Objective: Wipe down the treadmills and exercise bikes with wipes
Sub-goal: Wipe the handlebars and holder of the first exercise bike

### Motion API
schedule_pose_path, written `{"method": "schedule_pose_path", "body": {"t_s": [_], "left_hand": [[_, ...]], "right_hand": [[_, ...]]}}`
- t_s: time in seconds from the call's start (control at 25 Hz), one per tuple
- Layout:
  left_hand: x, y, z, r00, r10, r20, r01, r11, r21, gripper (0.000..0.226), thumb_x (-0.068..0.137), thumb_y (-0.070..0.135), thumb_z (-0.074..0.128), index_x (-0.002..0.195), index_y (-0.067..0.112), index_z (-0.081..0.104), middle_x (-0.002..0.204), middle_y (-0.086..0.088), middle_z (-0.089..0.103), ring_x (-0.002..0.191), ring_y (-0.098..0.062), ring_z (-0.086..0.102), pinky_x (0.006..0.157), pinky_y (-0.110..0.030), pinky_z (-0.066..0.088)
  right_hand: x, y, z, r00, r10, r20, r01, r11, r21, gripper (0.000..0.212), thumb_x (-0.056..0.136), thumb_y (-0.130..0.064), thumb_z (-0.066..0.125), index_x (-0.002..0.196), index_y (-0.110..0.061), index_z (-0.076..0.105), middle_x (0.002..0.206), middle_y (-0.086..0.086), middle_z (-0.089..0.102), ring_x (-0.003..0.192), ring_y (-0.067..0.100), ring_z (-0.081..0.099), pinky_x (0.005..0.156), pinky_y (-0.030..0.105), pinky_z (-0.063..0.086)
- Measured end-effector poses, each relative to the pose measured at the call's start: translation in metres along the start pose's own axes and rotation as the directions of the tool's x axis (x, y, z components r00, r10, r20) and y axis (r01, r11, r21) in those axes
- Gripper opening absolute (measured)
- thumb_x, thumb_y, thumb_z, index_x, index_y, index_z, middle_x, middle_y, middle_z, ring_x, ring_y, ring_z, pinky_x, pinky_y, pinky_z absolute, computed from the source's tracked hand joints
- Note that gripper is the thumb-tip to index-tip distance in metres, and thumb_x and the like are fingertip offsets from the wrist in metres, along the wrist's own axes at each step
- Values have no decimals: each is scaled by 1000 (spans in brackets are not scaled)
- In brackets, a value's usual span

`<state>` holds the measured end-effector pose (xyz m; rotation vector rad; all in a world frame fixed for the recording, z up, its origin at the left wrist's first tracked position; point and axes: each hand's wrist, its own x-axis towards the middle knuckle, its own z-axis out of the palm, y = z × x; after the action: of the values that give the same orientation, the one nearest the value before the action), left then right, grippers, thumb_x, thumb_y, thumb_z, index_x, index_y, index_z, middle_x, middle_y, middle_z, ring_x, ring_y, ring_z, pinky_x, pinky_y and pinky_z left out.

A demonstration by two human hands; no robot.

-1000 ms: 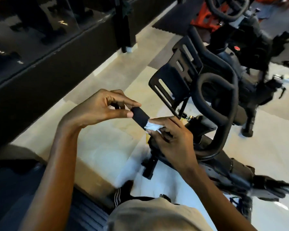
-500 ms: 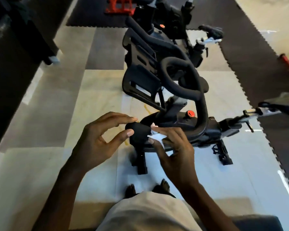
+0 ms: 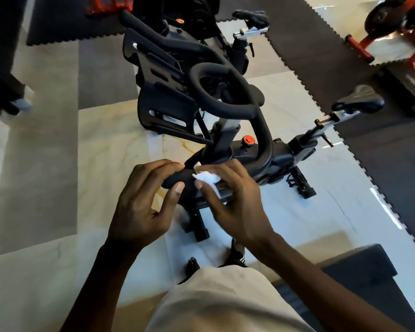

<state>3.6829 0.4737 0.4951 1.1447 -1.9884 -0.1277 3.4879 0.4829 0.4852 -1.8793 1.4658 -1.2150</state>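
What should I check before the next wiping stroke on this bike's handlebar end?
1. Wipe in hand: ok. The right hand pinches the white wipe.
2. Wipe on the surface: ok. It lies against the black handlebar end.
3. Bar steadied: ok. The left hand grips the handlebar end between fingers and thumb.
4. Wipe damp and clean enough: cannot tell. Only a crumpled white patch shows.
5. Handlebar loop and saddle already wiped: cannot tell. Nothing on them shows it either way.
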Motion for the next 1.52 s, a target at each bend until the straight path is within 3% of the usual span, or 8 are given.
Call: {"method": "schedule_pose_path", "body": {"t_s": [0.28, 0.48, 0.68, 0.88, 1.0, 1.16, 1.32, 1.52], "left_hand": [[9, 11, -3, 998, -17, 66, 11, 996, 91, 24, 98, 18, 60, 115, 4, 69, 114, -10, 65, 108, -25, 56, 92, -32, 46], [17, 21, 1, 972, 23, 235, -90, 957, 275, 27, 96, 23, 59, 119, 11, 69, 113, -8, 66, 110, -27, 53, 89, -38, 37], [23, 38, 8, 954, -58, 296, -57, 929, 367, 26, 89, 19, 74, 115, 13, 72, 107, -7, 70, 101, -32, 57, 85, -40, 35], [33, 61, 16, 883, -205, 422, -71, 831, 552, 24, 89, 30, 69, 108, 15, 74, 102, -10, 73, 100, -37, 60, 87, -45, 33], [41, 80, 25, 796, -369, 480, -63, 738, 672, 37, 102, 45, 45, 135, 31, 58, 127, 1, 66, 122, -31, 53, 101, -48, 27], [46, 90, 46, 802, -345, 487, -110, 717, 689, 50, 108, 48, 26, 155, 31, 28, 143, 3, 53, 132, -26, 45, 110, -46, 20], [53, 89, 89, 797, -359, 485, -3, 802, 597, 47, 107, 42, 36, 152, 29, 39, 133, 4, 63, 118, -22, 58, 103, -41, 36], [46, 81, 152, 898, -273, 344, 95, 885, 456, 49, 98, 42, 42, 129, 14, 67, 98, -4, 73, 81, -25, 68, 70, -38, 55]], "right_hand": [[-10, 63, -31, 998, -22, -59, 12, 986, -166, 22, 92, -12, 73, 113, -9, 69, 101, 5, 60, 85, 12, 57, 70, 33, 51], [-23, 56, -26, 997, -67, 27, 71, 978, -196, 28, 92, -15, 75, 119, -10, 70, 105, 2, 59, 87, 6, 54, 75, 15, 47], [4, 81, -59, 991, 66, -114, -98, 949, -301, 24, 95, -26, 69, 116, -14, 70, 102, -2, 56, 85, 10, 54, 66, 25, 50], [4, 79, -58, 984, -45, 174, 96, 950, -297, 33, 95, -22, 68, 128, -21, 66, 106, -4, 51, 89, 3, 49, 74, 10, 44], [31, 105, -92, 985, -26, 172, 81, 944, -321, 28, 94, -25, 67, 121, -20, 71, 99, -4, 55, 86, 10, 55, 72, 18, 47], [47, 138, -110, 999, 44, 18, -35, 946, -322, 31, 93, -18, 70, 123, -24, 70, 93, -5, 51, 84, 11, 54, 70, 25, 47], [52, 141, -105, 996, 86, 9, -83, 983, -162, 33, 94, -25, 71, 126, -29, 68, 95, -8, 52, 85, 3, 56, 72, 20, 51], [45, 151, -112, 987, -123, 105, 132, 989, -74, 29, 94, -14, 70, 123, -17, 72, 106, 0, 63, 102, -7, 57, 83, 7, 43]]}}
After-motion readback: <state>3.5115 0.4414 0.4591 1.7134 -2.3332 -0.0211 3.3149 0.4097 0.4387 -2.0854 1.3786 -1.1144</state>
